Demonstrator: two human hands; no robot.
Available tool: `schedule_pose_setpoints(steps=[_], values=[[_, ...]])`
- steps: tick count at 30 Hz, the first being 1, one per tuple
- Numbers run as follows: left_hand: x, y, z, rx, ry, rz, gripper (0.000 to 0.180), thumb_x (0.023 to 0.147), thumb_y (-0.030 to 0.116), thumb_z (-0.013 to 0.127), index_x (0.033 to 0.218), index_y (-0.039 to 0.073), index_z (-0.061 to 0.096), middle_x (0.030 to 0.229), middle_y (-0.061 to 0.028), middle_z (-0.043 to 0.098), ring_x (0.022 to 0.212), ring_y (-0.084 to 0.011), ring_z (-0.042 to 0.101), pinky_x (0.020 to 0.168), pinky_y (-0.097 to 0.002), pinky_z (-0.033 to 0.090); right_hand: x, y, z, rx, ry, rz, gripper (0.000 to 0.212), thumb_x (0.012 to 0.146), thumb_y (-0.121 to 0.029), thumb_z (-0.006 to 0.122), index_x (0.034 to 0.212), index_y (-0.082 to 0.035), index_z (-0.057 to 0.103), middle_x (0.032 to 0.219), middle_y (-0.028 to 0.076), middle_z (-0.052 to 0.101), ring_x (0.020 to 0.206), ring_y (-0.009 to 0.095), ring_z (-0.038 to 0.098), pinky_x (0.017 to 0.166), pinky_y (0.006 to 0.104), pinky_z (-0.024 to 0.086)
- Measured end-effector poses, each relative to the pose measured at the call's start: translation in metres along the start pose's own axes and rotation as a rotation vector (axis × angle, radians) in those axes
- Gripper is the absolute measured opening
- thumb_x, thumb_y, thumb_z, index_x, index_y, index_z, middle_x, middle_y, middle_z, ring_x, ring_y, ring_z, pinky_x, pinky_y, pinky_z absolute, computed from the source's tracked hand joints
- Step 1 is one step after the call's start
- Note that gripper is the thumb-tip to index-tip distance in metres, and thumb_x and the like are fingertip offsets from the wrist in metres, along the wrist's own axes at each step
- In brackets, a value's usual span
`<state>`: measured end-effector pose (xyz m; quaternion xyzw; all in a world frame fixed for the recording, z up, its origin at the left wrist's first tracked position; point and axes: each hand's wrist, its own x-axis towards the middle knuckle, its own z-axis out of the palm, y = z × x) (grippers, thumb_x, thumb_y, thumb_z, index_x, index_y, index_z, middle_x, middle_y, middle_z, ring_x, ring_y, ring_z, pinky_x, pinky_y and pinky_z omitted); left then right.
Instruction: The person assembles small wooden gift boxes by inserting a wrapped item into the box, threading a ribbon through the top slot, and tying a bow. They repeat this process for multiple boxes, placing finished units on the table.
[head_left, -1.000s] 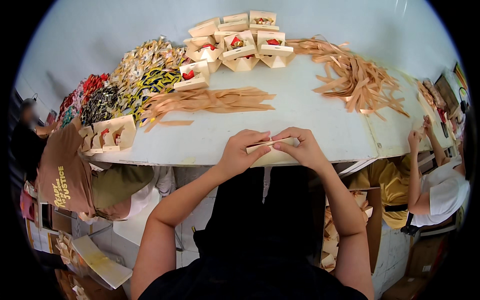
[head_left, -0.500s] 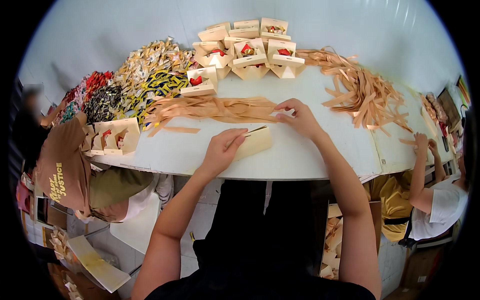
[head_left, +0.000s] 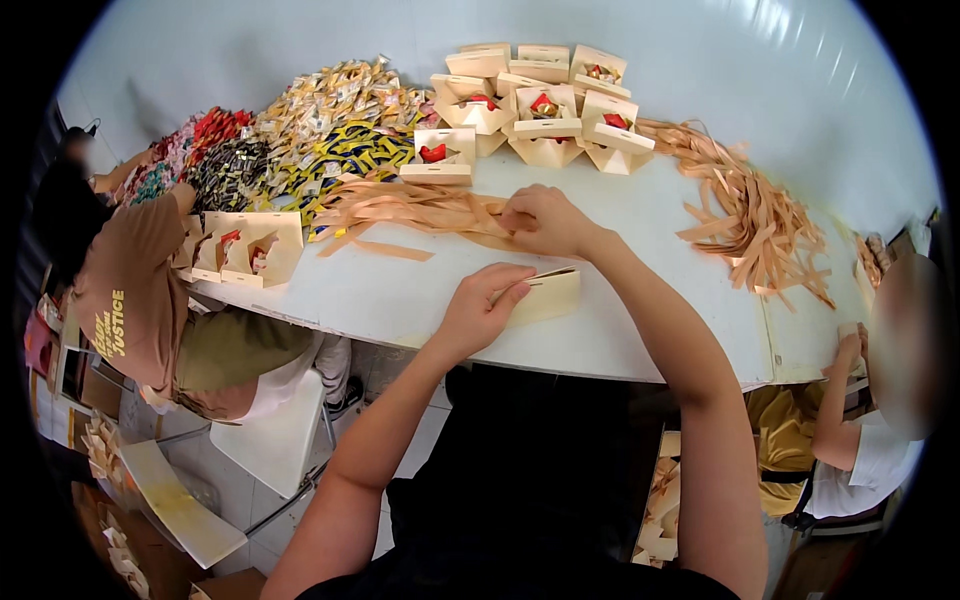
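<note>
My left hand [head_left: 487, 308] is closed around the left end of a folded cream card box [head_left: 550, 300] at the table's front edge. The box stands on the table with its narrow top slit upward. My right hand [head_left: 545, 220] reaches past it, fingers bent and pinched at the right end of a bundle of tan ribbons [head_left: 420, 212]. How many ribbons are between those fingertips is hidden. One loose ribbon strip [head_left: 392, 250] lies in front of the bundle.
Several open boxes with red contents [head_left: 545, 122] stand at the back. A large pile of wrapped packets [head_left: 340, 110] is at far left. More ribbons [head_left: 760, 215] lie right. People sit at both sides; near the left one are filled boxes [head_left: 262, 250].
My right hand has moved left onto the ribbon bundle, and its fingers have closed there. The left hand keeps its hold on the box. The whole view has shifted slightly.
</note>
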<state>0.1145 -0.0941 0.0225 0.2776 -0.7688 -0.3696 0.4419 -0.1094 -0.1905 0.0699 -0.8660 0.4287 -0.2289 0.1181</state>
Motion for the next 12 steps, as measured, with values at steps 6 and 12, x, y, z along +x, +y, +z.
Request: schedule_pose_setpoints(steps=[6,12], values=[[0.000,-0.002,-0.003,0.009,-0.018,0.006,0.027,0.108,0.014,0.068,0.129,-0.002,0.077,0.121,-0.0170,0.079,0.112,-0.0289,0.074,0.102,-0.0356,0.055,0.010,0.010,0.000,-0.027,0.371,0.050,0.022,0.087,-0.026,0.079,0.101,-0.010,0.078,0.106,0.010,0.075,0.107,0.031,0.067,0.096,0.0430,0.052],[-0.004,-0.003,-0.005,0.010,-0.007,0.029,0.026,0.107,0.012,0.070,0.129,0.002,0.078,0.123,-0.0176,0.079,0.114,-0.0307,0.074,0.104,-0.0375,0.056,0.062,0.008,0.013,0.011,-0.158,0.395,0.033,0.093,-0.035,0.080,0.112,-0.008,0.080,0.114,0.012,0.079,0.116,0.028,0.070,0.102,0.0406,0.054]])
